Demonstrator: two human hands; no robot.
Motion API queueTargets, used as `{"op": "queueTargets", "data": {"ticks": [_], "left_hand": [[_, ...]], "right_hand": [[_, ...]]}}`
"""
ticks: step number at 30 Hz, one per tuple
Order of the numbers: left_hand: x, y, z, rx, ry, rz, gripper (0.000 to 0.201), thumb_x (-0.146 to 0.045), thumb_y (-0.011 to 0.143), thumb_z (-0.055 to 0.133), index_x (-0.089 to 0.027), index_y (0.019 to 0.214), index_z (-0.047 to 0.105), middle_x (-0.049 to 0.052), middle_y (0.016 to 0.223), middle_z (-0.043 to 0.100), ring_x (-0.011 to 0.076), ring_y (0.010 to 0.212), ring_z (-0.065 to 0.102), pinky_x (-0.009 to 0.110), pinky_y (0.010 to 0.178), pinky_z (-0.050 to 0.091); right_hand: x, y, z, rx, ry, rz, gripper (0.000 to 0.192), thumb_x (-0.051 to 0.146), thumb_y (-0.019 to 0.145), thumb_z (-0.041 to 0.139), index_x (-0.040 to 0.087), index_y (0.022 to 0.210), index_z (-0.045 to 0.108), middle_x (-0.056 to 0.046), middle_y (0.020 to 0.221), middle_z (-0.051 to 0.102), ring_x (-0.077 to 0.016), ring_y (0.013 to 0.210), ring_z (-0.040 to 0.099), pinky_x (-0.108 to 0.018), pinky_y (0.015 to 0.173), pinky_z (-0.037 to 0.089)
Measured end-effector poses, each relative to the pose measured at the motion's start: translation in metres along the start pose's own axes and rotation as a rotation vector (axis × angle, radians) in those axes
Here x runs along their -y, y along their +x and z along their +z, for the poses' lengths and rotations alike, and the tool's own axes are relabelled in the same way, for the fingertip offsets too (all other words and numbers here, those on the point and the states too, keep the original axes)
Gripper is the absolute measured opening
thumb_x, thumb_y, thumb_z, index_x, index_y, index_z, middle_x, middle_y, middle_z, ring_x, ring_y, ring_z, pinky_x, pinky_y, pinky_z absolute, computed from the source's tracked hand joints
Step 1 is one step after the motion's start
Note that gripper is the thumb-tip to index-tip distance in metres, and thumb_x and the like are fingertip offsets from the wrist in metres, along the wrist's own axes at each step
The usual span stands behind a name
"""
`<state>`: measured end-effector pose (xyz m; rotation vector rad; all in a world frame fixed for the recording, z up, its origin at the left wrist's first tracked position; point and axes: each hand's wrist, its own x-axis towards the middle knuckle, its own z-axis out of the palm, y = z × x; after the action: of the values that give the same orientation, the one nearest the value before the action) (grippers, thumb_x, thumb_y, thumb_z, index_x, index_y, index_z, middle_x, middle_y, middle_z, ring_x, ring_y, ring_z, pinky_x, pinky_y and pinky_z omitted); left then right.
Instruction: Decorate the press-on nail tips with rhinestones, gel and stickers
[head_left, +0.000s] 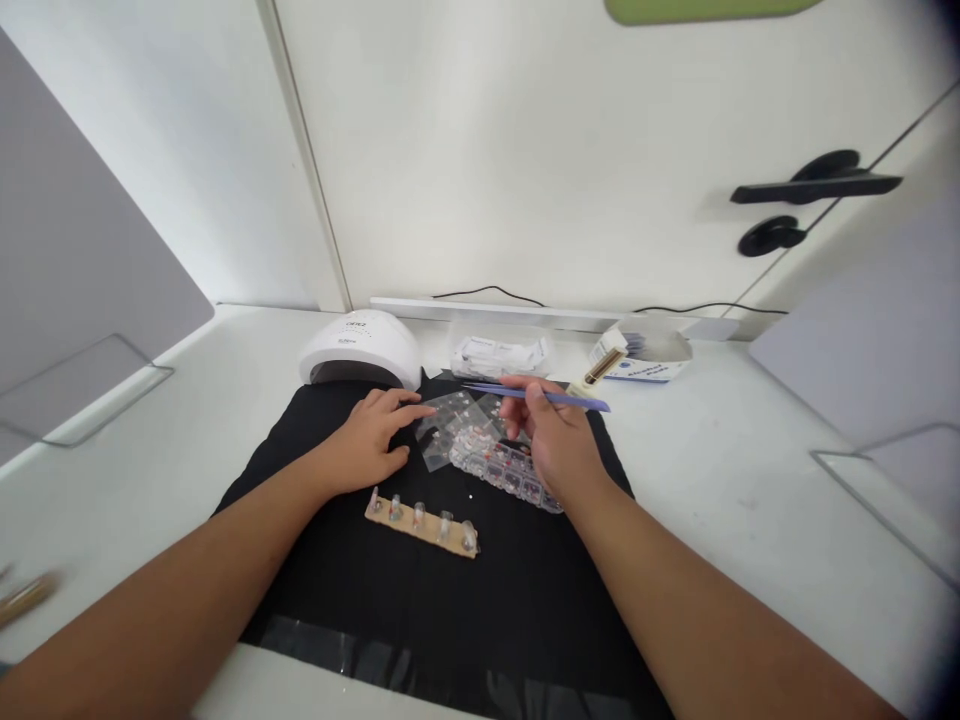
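Purple tweezers (583,403) are held in my right hand (561,445), between thumb and fingers, with their thin tips pointing left above clear sheets. My left hand (366,440) lies palm down on the black mat (337,585), fingers spread, the index fingertip at the edge of a clear sheet (435,440) dotted with small pieces. Below my right hand is a clear compartment case (510,480) of tiny coloured decorations, partly covered by the hand. Several decorated false nails (419,515) stand in a row on a tan strip (431,534) nearer me.
A white nail lamp (361,345) stands at the back left. Behind the mat are a clear box of white packets (501,355), an alcohol pads box (649,365) and a gold-capped bottle (604,367). Wire stands (885,500) flank the table.
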<state>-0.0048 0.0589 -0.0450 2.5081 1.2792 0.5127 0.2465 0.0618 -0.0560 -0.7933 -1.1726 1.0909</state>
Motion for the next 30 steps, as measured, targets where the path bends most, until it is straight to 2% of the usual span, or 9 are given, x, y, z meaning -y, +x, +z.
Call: {"op": "queueTargets", "data": {"ticks": [2,4,9,14,18,22,26,30], "left_hand": [[-0.001,0.001,0.002,0.040,0.046,-0.012,0.061,-0.017,0.082,0.062,-0.028,0.141,0.054,0.011,0.153,0.046,0.0367,0.133,0.042,0.064,0.109,0.033],[-0.002,0.003,0.003,0.075,0.083,-0.020,0.058,-0.025,0.087,0.061,-0.031,0.144,0.051,0.009,0.154,0.046,0.0369,0.136,0.041,0.065,0.109,0.031],[-0.005,0.006,0.004,0.077,0.159,-0.045,0.051,-0.036,0.092,0.060,-0.031,0.143,0.052,0.007,0.148,0.055,0.0350,0.133,0.045,0.062,0.107,0.035],[-0.008,0.007,0.005,0.018,0.225,-0.006,0.039,-0.030,0.095,0.057,-0.029,0.134,0.062,0.007,0.135,0.064,0.0319,0.122,0.054,0.055,0.098,0.043],[-0.004,0.007,0.004,-0.087,0.263,0.071,0.027,-0.024,0.097,0.053,-0.026,0.117,0.073,0.007,0.111,0.071,0.0259,0.104,0.061,0.045,0.089,0.046],[0.000,0.003,0.000,-0.282,0.286,0.171,0.029,-0.023,0.099,0.049,-0.019,0.108,0.076,0.009,0.090,0.066,0.0206,0.084,0.060,0.034,0.071,0.049],[-0.001,-0.005,-0.005,-0.441,0.299,0.287,0.027,-0.022,0.099,0.050,-0.014,0.109,0.074,0.002,0.068,0.061,0.0124,0.059,0.057,0.024,0.053,0.042],[-0.005,-0.010,-0.008,-0.513,0.336,0.370,0.021,-0.017,0.097,0.053,-0.016,0.106,0.072,-0.003,0.058,0.063,0.0098,0.049,0.056,0.023,0.050,0.040]], "right_hand": [[-0.001,0.000,0.000,0.006,-0.005,-0.015,0.033,0.053,0.089,0.062,0.024,0.097,0.074,0.002,0.067,0.061,-0.0104,0.053,0.052,-0.027,0.053,0.043],[-0.003,0.000,0.001,0.010,-0.010,-0.030,0.032,0.053,0.089,0.062,0.024,0.096,0.074,0.002,0.067,0.062,-0.0113,0.056,0.053,-0.028,0.056,0.044],[-0.005,-0.003,0.007,0.025,-0.028,-0.040,0.032,0.053,0.091,0.059,0.025,0.098,0.074,0.002,0.067,0.062,-0.0134,0.062,0.056,-0.031,0.065,0.045],[-0.005,-0.006,0.009,0.020,-0.051,-0.039,0.031,0.052,0.091,0.059,0.026,0.099,0.074,0.002,0.068,0.063,-0.0150,0.068,0.057,-0.033,0.073,0.044],[-0.005,-0.007,0.008,0.005,-0.053,-0.031,0.031,0.052,0.091,0.058,0.026,0.099,0.074,0.002,0.068,0.062,-0.0158,0.070,0.057,-0.034,0.076,0.044],[-0.005,-0.008,0.007,-0.005,-0.046,-0.027,0.031,0.050,0.092,0.057,0.026,0.098,0.075,0.002,0.069,0.063,-0.0159,0.072,0.058,-0.035,0.079,0.044],[-0.004,-0.008,0.006,-0.035,-0.024,-0.029,0.030,0.050,0.093,0.057,0.027,0.098,0.075,0.002,0.070,0.064,-0.0166,0.077,0.060,-0.036,0.086,0.043],[-0.001,-0.007,0.010,-0.061,0.038,-0.001,0.032,0.053,0.090,0.059,0.025,0.095,0.075,0.001,0.068,0.064,-0.0178,0.074,0.060,-0.037,0.081,0.046]]}}
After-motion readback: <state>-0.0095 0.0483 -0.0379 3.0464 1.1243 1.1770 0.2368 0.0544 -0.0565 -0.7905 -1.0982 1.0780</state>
